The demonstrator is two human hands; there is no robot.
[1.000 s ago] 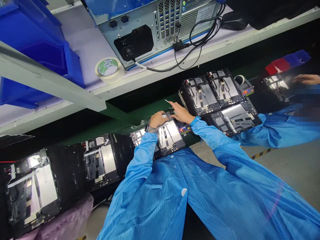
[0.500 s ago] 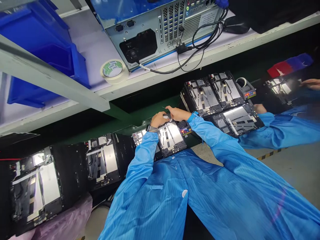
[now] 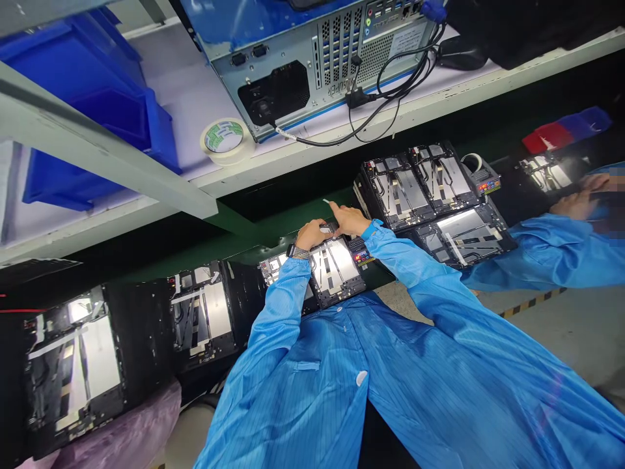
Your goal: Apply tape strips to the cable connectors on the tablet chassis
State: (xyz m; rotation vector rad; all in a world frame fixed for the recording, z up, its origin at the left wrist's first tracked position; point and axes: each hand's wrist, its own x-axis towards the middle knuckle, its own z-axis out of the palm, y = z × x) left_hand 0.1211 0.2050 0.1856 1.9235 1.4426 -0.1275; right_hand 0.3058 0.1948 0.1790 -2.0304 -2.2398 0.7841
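Observation:
An opened tablet point(image 3: 334, 266) with a bright silver plate and dark strips lies in front of me. My left hand point(image 3: 311, 234), with a watch on its wrist, bends its fingers over the tablet's far left corner and grips there. A small pale patch shows near those fingertips. Close beside it, my right hand point(image 3: 350, 220) has its thumb low at the tablet's far edge and its index finger stretched away, apart from the thumb. At that fingertip is a small white strip point(image 3: 327, 201), apparently stuck on. The right hand's other fingers are partly hidden.
More opened tablets point(image 3: 398, 189) sit stacked on the right, others point(image 3: 200, 316) on the left. A device with a lit display point(image 3: 362, 258) stands beside my tablet. Above runs a shelf edge point(image 3: 303, 156) with a computer case, tape roll point(image 3: 223, 140) and blue bins. A co-worker's sleeve point(image 3: 561, 251) is at right.
My right index finger has lifted slightly, and the white strip at its tip shows more plainly. My left hand stays in place. The co-worker's near hand has moved right, off the stacked tablets.

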